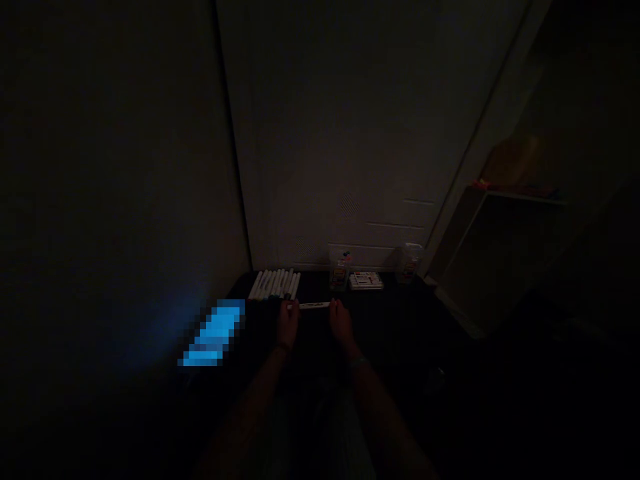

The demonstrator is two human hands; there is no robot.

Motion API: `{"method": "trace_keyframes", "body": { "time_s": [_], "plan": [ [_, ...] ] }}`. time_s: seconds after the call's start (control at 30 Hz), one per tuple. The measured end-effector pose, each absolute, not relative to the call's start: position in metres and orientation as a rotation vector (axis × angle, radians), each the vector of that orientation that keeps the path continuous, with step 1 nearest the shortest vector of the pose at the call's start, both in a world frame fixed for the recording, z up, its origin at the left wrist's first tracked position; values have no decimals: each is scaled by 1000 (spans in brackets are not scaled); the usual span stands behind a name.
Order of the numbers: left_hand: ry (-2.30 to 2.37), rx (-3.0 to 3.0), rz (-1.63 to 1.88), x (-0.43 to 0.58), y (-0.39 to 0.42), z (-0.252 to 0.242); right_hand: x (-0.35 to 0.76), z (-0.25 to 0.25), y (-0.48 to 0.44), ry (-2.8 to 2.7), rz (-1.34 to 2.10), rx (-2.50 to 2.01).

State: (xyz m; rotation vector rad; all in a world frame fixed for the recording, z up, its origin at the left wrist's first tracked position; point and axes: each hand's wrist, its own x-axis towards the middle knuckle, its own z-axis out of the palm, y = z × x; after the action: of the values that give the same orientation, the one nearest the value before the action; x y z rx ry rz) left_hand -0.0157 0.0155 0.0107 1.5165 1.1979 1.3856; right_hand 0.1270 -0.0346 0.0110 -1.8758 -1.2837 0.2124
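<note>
A white marker pen (315,305) lies level between my two hands, above the dark tabletop. My left hand (288,324) is closed on its left end, and my right hand (341,323) is closed on its right end. Just beyond my left hand, several white markers (273,284) lie side by side in a row, with dark or coloured tips toward me. Past my right hand stand a clear plastic container (339,272) with a few things in it and a flat white box or stack with printed marks (366,280). The room is very dim, so finger details are faint.
Another clear container (410,263) stands at the back right of the dark table (400,327). A glowing blue, pixelated screen (213,337) is at the left. A pale wall panel (320,167) rises behind the table. On the right is a shelf unit (525,195) with items on top.
</note>
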Motion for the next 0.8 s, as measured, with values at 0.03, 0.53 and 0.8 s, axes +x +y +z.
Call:
{"method": "trace_keyframes", "body": {
  "time_s": [0.03, 0.53, 0.8],
  "plan": [
    [1198, 1524, 1386, -16, 15, 12, 127, 11, -34, -1287, 211, -1880],
    [1308, 1556, 1318, -19, 20, 6, 126, 10, -30, -1336, 166, -1952],
    [1330, 1580, 1287, -20, 18, 10, 126, 13, -30, -1311, 202, -1959]
  ]
}}
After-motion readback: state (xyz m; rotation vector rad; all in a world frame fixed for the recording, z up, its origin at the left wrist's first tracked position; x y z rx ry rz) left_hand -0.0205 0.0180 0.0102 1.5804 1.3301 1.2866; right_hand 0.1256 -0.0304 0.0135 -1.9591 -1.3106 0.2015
